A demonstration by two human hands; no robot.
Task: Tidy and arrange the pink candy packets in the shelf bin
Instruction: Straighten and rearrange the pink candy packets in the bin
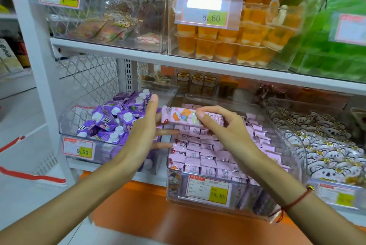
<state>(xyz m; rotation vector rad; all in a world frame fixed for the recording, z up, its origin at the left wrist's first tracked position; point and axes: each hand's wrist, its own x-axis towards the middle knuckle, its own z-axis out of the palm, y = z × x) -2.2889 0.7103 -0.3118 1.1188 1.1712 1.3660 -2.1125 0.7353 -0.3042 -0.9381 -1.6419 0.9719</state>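
Observation:
A clear shelf bin (247,203) with a 15.80 price tag holds several small pink candy packets (206,158) lying in rough rows. Above its left rear part I hold a stack of pink packets (178,116) with a cartoon print. My right hand (223,128) pinches the stack from the right, thumb on top. My left hand (145,126) presses flat against the stack's left end, its fingers spread and reaching over the bin's left edge.
A clear bin of purple cartons (112,120) stands directly left, tagged 9.90. On the right sits a bin of white bear-print packets (324,149). The shelf above (178,59) carries orange jelly cups (227,43) and green packs (336,33). An orange ledge (178,215) runs below.

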